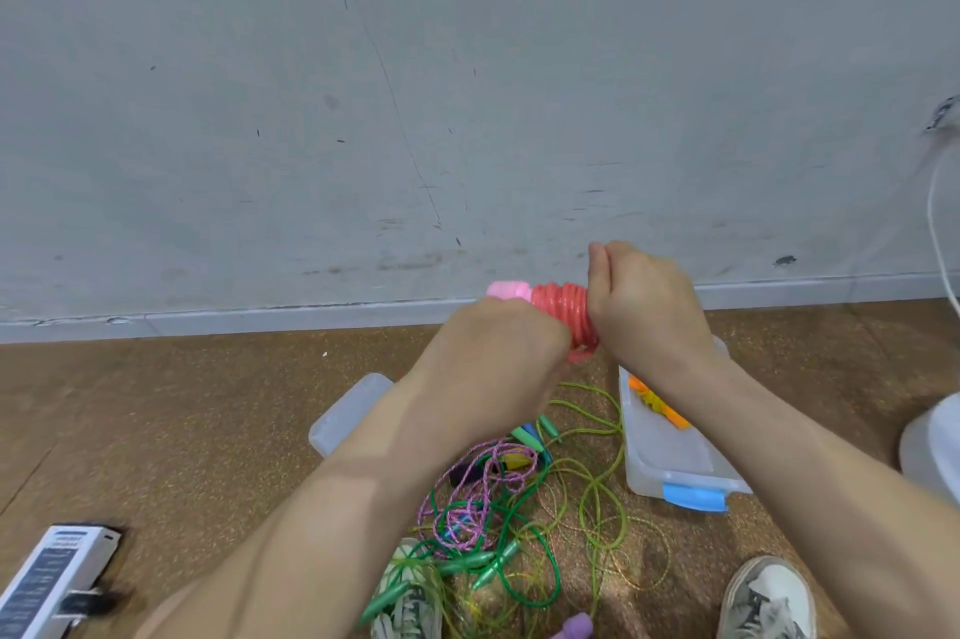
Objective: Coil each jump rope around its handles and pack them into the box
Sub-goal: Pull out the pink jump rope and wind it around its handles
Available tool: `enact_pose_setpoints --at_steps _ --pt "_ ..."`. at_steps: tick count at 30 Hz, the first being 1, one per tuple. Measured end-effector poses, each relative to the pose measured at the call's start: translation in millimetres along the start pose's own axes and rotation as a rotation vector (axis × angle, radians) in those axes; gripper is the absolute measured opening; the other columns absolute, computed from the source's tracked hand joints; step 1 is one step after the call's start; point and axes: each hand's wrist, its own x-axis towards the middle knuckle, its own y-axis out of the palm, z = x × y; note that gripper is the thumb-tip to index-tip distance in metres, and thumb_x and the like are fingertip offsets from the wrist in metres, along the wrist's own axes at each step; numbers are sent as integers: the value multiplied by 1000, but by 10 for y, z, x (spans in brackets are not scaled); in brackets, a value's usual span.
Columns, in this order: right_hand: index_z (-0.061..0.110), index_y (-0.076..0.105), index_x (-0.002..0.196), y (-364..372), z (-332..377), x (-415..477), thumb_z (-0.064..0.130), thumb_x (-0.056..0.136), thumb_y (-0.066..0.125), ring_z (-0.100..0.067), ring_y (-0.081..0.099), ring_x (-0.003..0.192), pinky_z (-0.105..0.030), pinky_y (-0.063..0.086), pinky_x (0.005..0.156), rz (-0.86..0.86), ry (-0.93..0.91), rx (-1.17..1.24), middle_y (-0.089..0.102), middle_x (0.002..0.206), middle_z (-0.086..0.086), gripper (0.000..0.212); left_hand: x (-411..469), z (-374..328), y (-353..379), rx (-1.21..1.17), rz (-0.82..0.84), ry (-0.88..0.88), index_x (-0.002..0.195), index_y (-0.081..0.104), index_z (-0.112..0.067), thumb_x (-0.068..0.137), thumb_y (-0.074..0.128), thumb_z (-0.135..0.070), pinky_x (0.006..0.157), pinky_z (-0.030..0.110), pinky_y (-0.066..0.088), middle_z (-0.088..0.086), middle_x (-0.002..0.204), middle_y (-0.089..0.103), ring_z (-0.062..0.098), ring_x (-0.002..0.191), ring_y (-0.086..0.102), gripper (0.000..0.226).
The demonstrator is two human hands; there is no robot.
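The red rope [563,312], coiled on pink handles [509,289], is gripped in mid-air by the left hand [496,352] and right hand [647,311], fingers curled round it, above loose ropes [498,508] tangled on the brown floor [182,430] beside the open box [670,464], near a scuffed grey wall [363,93].

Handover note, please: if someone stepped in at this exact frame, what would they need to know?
Left hand: grips the red rope near its pink handles.
Right hand: grips the coil's other end.
Done: the red rope looks almost fully coiled, held up above the floor; an orange rope lies in the box.
Left: finish and pack the red one, then coil and pack the tangled ropes on the floor beside the box.
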Motion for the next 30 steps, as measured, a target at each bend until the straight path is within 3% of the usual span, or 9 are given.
enact_pose_setpoints --at_steps 3,7,10,16,19,23,25,27,30 --pt "14 44 76 10 -37 -7 29 102 35 -48 59 82 -39 28 62 50 -8 -120 64 84 -26 32 13 47 -62 22 -15 -9 92 63 -20 94 45 -38 63 32 30 5 86 66 28 79 55 26" --pt "10 55 84 -14 81 -55 32 102 34 -44 61 88 -40 34 64 177 -96 -203 66 90 -23 35 10 272 -59 -187 -28 -51 91 70 -22 88 55 -46 69 35 47 0 85 72 23 84 63 28" --pt "21 34 65 -75 165 -77 33 101 37 -40 58 85 -37 29 63 297 -193 -126 64 83 -20 39 -11 436 -80 -395 17 -189 87 74 -27 79 68 -49 66 33 47 -2 73 71 15 72 61 25" --pt "22 31 57 -231 209 -58 30 99 45 -24 39 57 -34 20 58 385 -331 20 41 51 1 45 -58 544 -16 -987 155 -329 71 75 -20 75 78 -23 54 19 38 -10 51 61 -2 51 48 5" --pt "19 33 54 -266 233 -58 26 98 49 -11 35 45 -28 24 49 423 -239 188 34 44 6 48 -72 599 8 -1078 179 -369 64 72 -18 79 74 -21 49 22 33 -5 48 52 7 48 40 16" --pt "13 38 55 -316 227 -54 23 101 46 -11 31 27 -17 25 33 500 89 657 36 33 4 48 -82 536 37 -1408 201 -403 47 61 -19 90 56 -22 40 13 32 -11 43 49 -1 39 38 44" --pt "12 40 56 -322 215 -55 24 102 44 -14 29 24 -14 23 33 461 212 870 34 32 0 48 -52 466 70 -1481 104 -508 57 62 -22 84 67 -23 45 12 41 -13 43 56 -4 40 49 27" --pt "4 46 63 -289 201 -49 24 102 43 -14 28 23 -12 22 32 381 323 1040 34 33 -4 44 -11 398 120 -1324 -75 -548 70 54 -30 69 69 -22 60 14 47 -17 48 57 -10 49 55 17" --pt "1 53 78 -237 220 -31 24 102 43 -12 27 25 -10 25 34 257 518 1165 31 40 -5 35 87 260 174 -1248 -123 -496 52 46 -25 71 45 -23 45 18 33 -9 38 43 -1 36 39 19"
